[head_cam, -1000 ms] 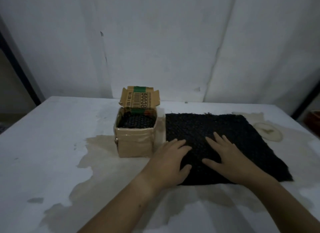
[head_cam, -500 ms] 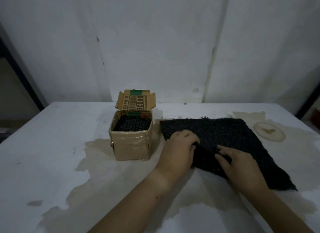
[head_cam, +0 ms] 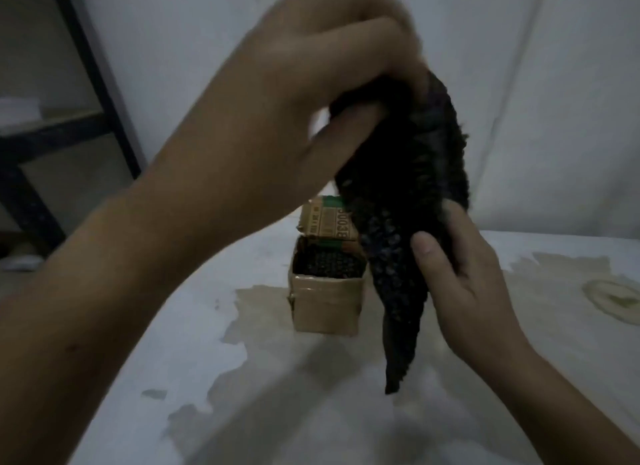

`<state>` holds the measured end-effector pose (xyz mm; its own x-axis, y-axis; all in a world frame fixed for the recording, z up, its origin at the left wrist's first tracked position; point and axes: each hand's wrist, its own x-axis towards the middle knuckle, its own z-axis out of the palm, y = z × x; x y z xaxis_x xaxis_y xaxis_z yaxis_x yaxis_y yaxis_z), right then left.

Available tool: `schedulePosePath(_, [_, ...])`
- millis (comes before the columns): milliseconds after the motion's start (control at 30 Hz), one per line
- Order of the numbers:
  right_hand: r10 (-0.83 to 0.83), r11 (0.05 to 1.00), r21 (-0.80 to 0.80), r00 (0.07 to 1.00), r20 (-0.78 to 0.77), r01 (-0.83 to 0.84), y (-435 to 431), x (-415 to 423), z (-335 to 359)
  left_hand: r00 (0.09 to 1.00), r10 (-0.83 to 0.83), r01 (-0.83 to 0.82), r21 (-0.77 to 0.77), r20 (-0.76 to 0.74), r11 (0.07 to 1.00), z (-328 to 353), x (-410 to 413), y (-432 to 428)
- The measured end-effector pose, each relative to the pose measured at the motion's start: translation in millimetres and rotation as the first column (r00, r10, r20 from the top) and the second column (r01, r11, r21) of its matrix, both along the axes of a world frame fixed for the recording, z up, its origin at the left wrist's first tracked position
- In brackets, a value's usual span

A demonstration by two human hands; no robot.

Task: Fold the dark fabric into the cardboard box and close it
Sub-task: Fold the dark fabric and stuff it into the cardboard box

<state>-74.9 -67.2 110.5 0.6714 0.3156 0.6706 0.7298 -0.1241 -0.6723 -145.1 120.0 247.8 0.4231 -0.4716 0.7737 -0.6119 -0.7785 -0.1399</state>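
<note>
The dark knobbly fabric (head_cam: 401,229) hangs in the air, bunched into a long strip whose tip points down toward the table. My left hand (head_cam: 311,80) is raised high and shut on the fabric's top end. Lower down, my right hand (head_cam: 460,274) grips the strip's right edge at about its middle. Behind and to the left of the hanging fabric stands the small cardboard box (head_cam: 325,305), its back flap (head_cam: 325,219) upright and more dark fabric showing inside it. The strip partly hides the box's right side.
The white table (head_cam: 242,395) has large brownish stains around the box and a ring-shaped stain (head_cam: 613,296) at the right. A dark shelf frame (head_cam: 86,84) stands off the table's left. A white wall rises behind.
The fabric lay flat on the table to the right of the box; both hands gathered it and lifted it off the table. It now hangs in front of the box. The view has shifted closer.
</note>
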Motion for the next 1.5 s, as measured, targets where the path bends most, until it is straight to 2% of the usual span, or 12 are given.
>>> schedulePosePath(200, [-0.023,0.930,-0.367,0.997,-0.075,-0.006,35.0,39.3,-20.8,0.927,0.264,-0.295,-0.084,-0.265,0.952,-92.2,-15.5,84.9])
schedulePosePath(267, [-0.050,0.834,-0.549,0.986,-0.158,-0.046,37.8,58.8,-32.6,0.871,0.303,-0.363,-0.092,-0.386,0.927,-124.8,-9.4,102.3])
schedulePosePath(400, [-0.084,0.554,-0.831,0.990,-0.112,-0.048,40.6,80.9,-49.1,0.783,0.285,-0.392,-0.084,-0.554,0.916,-166.2,7.7,99.8])
schedulePosePath(567, [-0.070,0.597,-0.802,0.994,-0.083,-0.025,46.1,80.2,-40.3,0.717,0.169,-0.353,-0.142,-0.677,0.925,-182.7,39.8,79.3])
schedulePosePath(700, [-0.099,0.488,-0.870,0.986,-0.131,-0.066,59.9,85.8,-36.3,0.771,0.179,-0.425,-0.285,-0.611,0.859,-170.9,61.8,84.4])
schedulePosePath(800, [-0.145,0.367,-0.928,0.981,-0.126,-0.065,73.3,91.8,-33.0,0.687,0.266,-0.435,-0.089,-0.676,0.896,-166.9,76.3,85.5])
schedulePosePath(900, [-0.139,0.325,-0.944,0.984,-0.110,-0.060,79.4,95.9,-30.7,0.569,0.370,-0.427,0.120,-0.734,0.896,-174.5,90.2,79.7])
schedulePosePath(1000, [-0.072,0.440,-0.895,0.990,-0.118,-0.074,73.6,102.6,-30.4,0.499,0.456,-0.458,0.222,-0.737,0.861,-176.5,97.3,72.7])
schedulePosePath(1067, [-0.070,0.538,-0.840,0.997,0.032,0.065,66.9,108.8,-30.7,0.455,0.515,-0.471,0.294,-0.727,0.832,-175.6,101.1,67.5])
schedulePosePath(1167, [-0.146,0.449,-0.851,0.962,0.230,0.272,64.9,111.3,-32.5,0.414,0.538,-0.479,0.327,-0.734,0.814,-178.1,107.2,63.1])
schedulePosePath(1300, [-0.110,0.418,-0.872,0.967,0.230,0.255,69.8,114.0,-40.7,0.446,0.482,-0.489,0.246,-0.754,0.837,-186.0,111.0,69.1])
schedulePosePath(1500, [-0.049,0.361,-0.895,0.963,0.264,0.263,74.0,109.6,-47.7,0.713,0.378,-0.487,-0.029,-0.590,0.873,-213.5,93.9,72.2])
